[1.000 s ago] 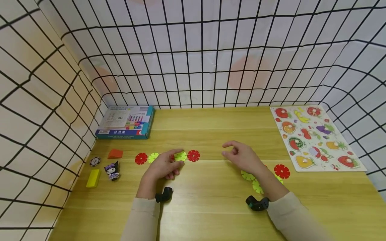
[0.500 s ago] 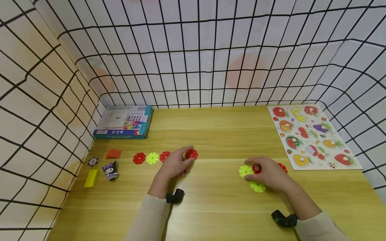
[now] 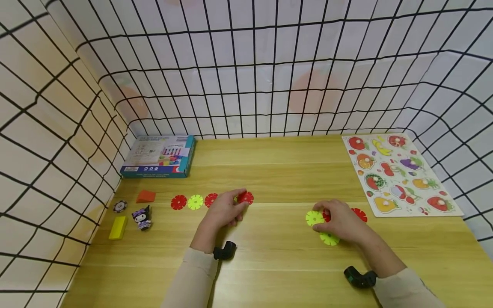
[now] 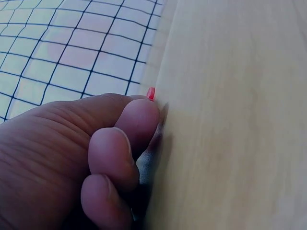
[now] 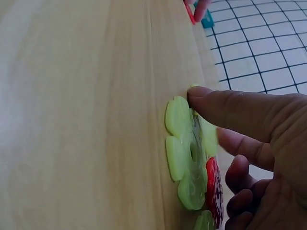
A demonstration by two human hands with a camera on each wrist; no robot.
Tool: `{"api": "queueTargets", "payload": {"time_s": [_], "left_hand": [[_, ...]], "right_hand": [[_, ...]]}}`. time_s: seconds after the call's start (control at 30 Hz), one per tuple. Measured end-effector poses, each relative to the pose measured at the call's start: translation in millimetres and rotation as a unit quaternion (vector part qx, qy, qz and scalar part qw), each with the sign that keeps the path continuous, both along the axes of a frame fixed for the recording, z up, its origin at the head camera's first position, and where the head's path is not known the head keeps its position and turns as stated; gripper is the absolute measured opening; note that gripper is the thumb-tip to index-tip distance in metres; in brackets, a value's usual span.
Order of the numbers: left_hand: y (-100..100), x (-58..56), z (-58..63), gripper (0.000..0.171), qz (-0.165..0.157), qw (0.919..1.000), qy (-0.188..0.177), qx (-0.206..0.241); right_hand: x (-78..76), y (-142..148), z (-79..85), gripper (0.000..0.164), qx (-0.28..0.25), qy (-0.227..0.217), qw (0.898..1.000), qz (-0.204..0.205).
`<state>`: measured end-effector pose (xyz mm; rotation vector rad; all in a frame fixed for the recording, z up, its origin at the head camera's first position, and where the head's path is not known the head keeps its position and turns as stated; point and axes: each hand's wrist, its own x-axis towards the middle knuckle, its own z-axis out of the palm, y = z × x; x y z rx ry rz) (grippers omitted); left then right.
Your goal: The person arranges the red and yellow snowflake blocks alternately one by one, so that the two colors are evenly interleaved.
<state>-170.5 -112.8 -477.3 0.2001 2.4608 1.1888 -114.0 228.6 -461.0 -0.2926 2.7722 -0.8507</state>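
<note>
On the wooden table, my left hand [image 3: 223, 210] spans the red interlocking disc [image 3: 245, 197] at the right end of a row, index finger and thumb at its edges. In the left wrist view a sliver of that red disc [image 4: 151, 93] shows past the curled fingers. To the left lie a red disc [image 3: 211, 199], a yellow-green disc [image 3: 195, 202] and another red disc [image 3: 179, 202]. My right hand [image 3: 344, 220] grips a yellow-green disc [image 3: 313, 218] between thumb and index finger. Under this hand are a red disc [image 5: 214, 191] and a nearer yellow-green disc [image 5: 184, 153], partly hidden.
Back left lies a flat teal box [image 3: 158, 156]. Below it are an orange wedge [image 3: 146, 196], a grey-white chip [image 3: 120, 206], a doll figurine [image 3: 142, 218] and a yellow block [image 3: 117, 227]. A fruit puzzle board [image 3: 400, 175] lies right. Black wire mesh [image 3: 262, 72] borders the table.
My left hand has shifted right from a yellow-green disc to the red end disc. My right hand has come back and down to the loose discs. Both have barely moved over the last half second.
</note>
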Motion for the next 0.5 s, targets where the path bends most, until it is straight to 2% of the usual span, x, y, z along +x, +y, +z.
{"api": "queueTargets", "payload": {"time_s": [0.1,0.3,0.4,0.5], "left_hand": [[-1,-0.8,-1.6,0.054,0.0,1.0,0.002,0.002],[0,-1.2,-1.6,0.054,-0.002,1.0,0.002,-0.001],[0,-0.7,-0.8,0.053,-0.001,1.0,0.001,-0.004],[0,-0.2,-0.6,0.053,0.0,1.0,0.001,-0.005]], "right_hand": [[0.3,-3,0.6,0.046,-0.009,0.015,1.0,0.003],[2.1,-14,-1.9,0.037,-0.048,0.027,0.998,-0.021],[0.2,-24,-2.0,0.04,-0.115,-0.009,0.992,-0.041],[-4.8,-36,0.7,0.048,-0.195,-0.052,0.977,-0.068]]}}
